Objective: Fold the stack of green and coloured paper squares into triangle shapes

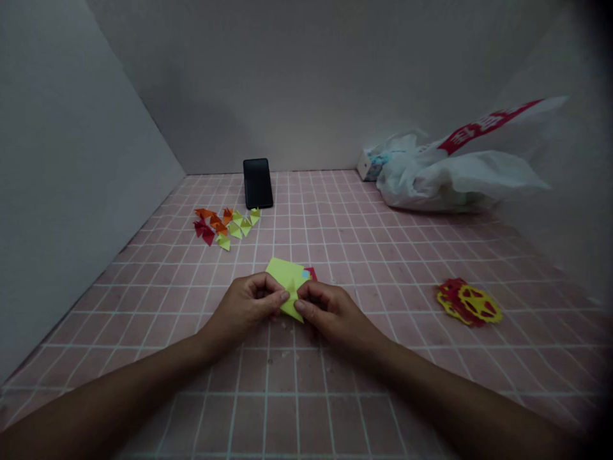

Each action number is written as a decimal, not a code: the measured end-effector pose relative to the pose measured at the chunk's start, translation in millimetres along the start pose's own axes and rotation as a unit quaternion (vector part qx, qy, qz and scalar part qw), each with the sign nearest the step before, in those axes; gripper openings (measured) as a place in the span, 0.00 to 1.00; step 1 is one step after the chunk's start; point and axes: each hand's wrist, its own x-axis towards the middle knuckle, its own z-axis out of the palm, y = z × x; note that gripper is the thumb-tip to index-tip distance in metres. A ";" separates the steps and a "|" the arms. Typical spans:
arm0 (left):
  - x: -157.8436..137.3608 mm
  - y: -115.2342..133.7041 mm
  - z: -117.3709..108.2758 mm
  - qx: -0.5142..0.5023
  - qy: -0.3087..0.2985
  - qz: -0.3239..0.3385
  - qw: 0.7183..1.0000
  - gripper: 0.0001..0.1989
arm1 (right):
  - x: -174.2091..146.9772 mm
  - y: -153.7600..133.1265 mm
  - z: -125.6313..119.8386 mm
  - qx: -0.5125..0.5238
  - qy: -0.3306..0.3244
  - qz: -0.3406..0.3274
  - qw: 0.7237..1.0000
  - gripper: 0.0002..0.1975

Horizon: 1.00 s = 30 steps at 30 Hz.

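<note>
In the head view, my left hand (246, 300) and my right hand (335, 312) meet near the middle of the tiled surface. Both pinch yellow paper (286, 271) between thumb and fingers, left thumb and right thumb close together on it. A crease stands up between the two hands. Whether this is one folded piece or a small piece over other yellow sheets, I cannot tell. A bit of red paper (312, 273) and a small light-blue patch (305, 275) show at the right edge, partly behind my right hand.
Several small folded paper pieces (219, 225) in red, orange and yellow lie at the left. Behind them a black phone (258, 184) leans upright. A white plastic bag (445, 182) and a box (368, 165) are back right; red and yellow cut-out discs (470, 303) lie right.
</note>
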 end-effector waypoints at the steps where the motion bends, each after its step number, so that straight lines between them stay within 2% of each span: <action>1: 0.0 -1.0 -0.2 0.003 -0.003 0.006 1.000 0.11 | -0.1 -0.2 0.1 0.005 0.001 0.001 1.000 0.10; 7: 1.3 -6.0 -1.4 -0.029 -0.039 -0.007 0.999 0.10 | 0.5 -1.0 0.2 -0.018 0.023 -0.001 1.000 0.12; 24: 2.9 -5.6 -3.3 -0.050 -0.062 -0.022 0.997 0.09 | 0.6 -2.0 -1.6 -0.063 -0.012 -0.012 0.998 0.10; 30: 2.0 -8.3 -1.8 -0.091 -0.062 -0.030 0.993 0.10 | -0.6 -2.9 -1.3 -0.069 -0.018 -0.020 0.997 0.09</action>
